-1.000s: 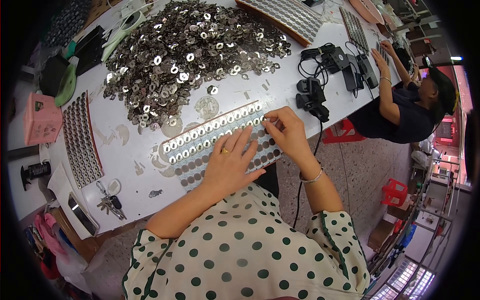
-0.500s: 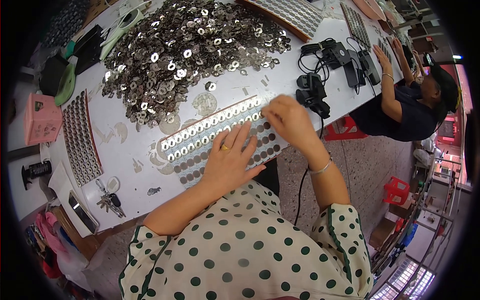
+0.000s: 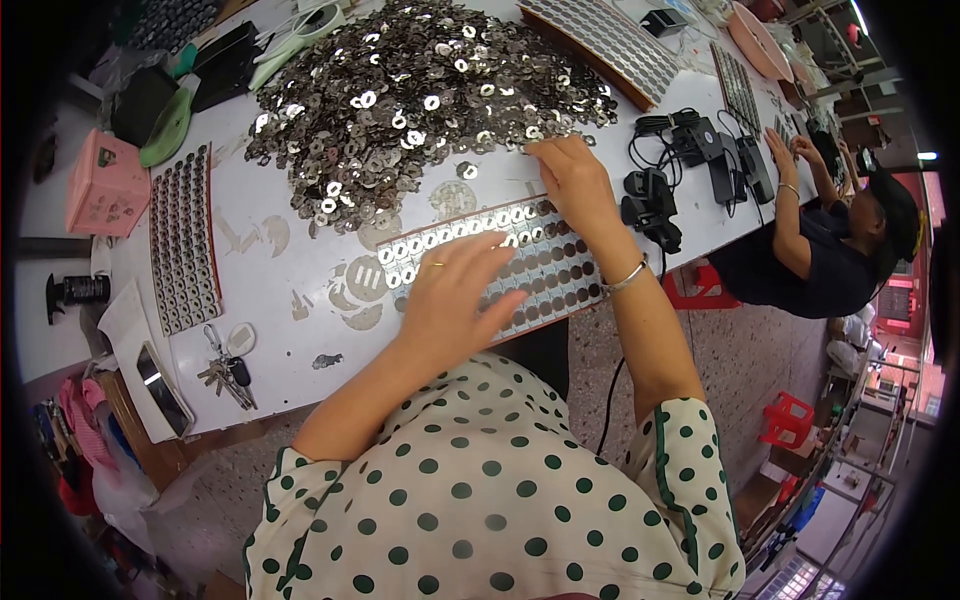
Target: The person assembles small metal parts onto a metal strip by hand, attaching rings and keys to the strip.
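Observation:
A flat board with a reddish edge (image 3: 450, 220) lies on the white table in front of me. Shiny slotted metal washers (image 3: 430, 240) fill much of its upper two rows; dark round spots (image 3: 570, 272) show in the rest. Over the board's left half is my left hand (image 3: 450, 290), open, fingers spread, with a ring on one finger. My right hand (image 3: 575, 185) reaches past the board's far edge to the near right fringe of a large heap of loose washers (image 3: 430, 110). Its fingers are bent together; whatever is between the fingertips is hidden.
At left stand another filled board (image 3: 185, 245), a pink box (image 3: 105, 185), keys (image 3: 228, 375) and a phone (image 3: 165, 388). Black adapters and cables (image 3: 650, 205) lie to the right. A filled board (image 3: 610, 45) rests behind the heap. A co-worker (image 3: 825, 245) sits at the right.
My right hand has left the board's upper rows and moved away from me to the heap's edge. My left hand stays over the board. The whole view has shifted somewhat.

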Demonstrator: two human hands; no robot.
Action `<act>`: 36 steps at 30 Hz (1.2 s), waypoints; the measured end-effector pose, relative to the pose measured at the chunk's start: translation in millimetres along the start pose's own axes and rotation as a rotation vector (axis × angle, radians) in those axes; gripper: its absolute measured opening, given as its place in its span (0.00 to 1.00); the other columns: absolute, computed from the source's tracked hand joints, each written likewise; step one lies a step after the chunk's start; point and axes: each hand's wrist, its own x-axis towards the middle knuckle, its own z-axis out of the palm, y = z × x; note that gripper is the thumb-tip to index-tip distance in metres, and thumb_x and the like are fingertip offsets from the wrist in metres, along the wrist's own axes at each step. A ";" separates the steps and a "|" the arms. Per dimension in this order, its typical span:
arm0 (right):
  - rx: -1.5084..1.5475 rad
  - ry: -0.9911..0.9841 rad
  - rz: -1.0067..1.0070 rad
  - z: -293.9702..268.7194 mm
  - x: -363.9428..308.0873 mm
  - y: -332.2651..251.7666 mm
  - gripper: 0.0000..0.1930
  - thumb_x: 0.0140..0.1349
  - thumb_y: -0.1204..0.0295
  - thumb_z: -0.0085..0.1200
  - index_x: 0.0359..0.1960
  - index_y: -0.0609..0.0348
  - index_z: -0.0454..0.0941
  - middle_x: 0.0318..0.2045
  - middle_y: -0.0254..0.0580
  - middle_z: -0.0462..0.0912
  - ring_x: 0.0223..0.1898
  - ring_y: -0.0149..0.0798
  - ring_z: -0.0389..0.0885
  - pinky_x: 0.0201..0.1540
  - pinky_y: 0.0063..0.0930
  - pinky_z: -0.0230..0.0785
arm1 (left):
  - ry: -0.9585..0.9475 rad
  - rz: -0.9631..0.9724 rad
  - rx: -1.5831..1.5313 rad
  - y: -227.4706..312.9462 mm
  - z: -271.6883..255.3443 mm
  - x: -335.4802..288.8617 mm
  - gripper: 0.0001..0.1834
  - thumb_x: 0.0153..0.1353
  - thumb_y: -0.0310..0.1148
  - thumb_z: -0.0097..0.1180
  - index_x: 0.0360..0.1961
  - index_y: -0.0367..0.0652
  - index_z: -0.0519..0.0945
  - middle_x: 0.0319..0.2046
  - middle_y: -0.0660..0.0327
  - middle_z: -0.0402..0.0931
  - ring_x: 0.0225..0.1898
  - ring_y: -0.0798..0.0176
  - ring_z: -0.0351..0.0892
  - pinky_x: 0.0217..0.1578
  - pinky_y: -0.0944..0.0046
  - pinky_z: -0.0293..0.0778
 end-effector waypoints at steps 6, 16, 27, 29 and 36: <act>-0.186 -0.036 -0.237 11.5 20.4 8.2 0.13 0.57 0.82 0.59 0.45 0.61 0.82 0.40 0.42 0.85 0.39 0.46 0.82 0.44 0.37 0.78 | 0.088 -0.071 -0.068 -13.0 -28.7 -24.5 0.19 0.60 0.30 0.69 0.51 0.38 0.81 0.51 0.51 0.82 0.51 0.46 0.80 0.52 0.53 0.75; 1.490 -0.202 0.748 -4.6 -7.8 -77.8 0.14 0.70 0.78 0.58 0.54 0.62 0.74 0.40 0.37 0.84 0.39 0.31 0.84 0.43 0.26 0.79 | 0.223 -0.434 -0.607 -17.6 -43.2 -27.5 0.27 0.63 0.28 0.67 0.63 0.38 0.74 0.48 0.56 0.84 0.47 0.61 0.84 0.51 0.61 0.77; 1.501 -0.410 0.714 10.4 -38.6 -140.3 0.10 0.65 0.81 0.63 0.48 0.63 0.82 0.41 0.38 0.87 0.36 0.27 0.84 0.41 0.22 0.79 | 0.111 -0.523 -0.610 -32.2 -60.4 -51.9 0.11 0.65 0.27 0.67 0.47 0.38 0.83 0.41 0.60 0.85 0.42 0.67 0.84 0.46 0.66 0.78; 1.414 -0.464 0.751 8.9 -39.3 -138.9 0.10 0.65 0.81 0.63 0.47 0.62 0.82 0.39 0.36 0.87 0.34 0.26 0.83 0.38 0.21 0.79 | 0.042 -0.584 -0.590 -34.5 -65.8 -59.3 0.15 0.63 0.29 0.68 0.50 0.39 0.82 0.46 0.58 0.85 0.47 0.63 0.84 0.50 0.63 0.78; 0.849 -0.537 0.535 5.8 -44.2 -164.8 0.06 0.65 0.81 0.61 0.43 0.62 0.83 0.29 0.31 0.83 0.27 0.19 0.78 0.20 0.14 0.65 | -0.185 -0.200 0.256 -47.8 -70.7 -79.3 0.47 0.45 0.54 0.75 0.65 0.45 0.73 0.70 0.62 0.65 0.75 0.55 0.56 0.71 0.42 0.46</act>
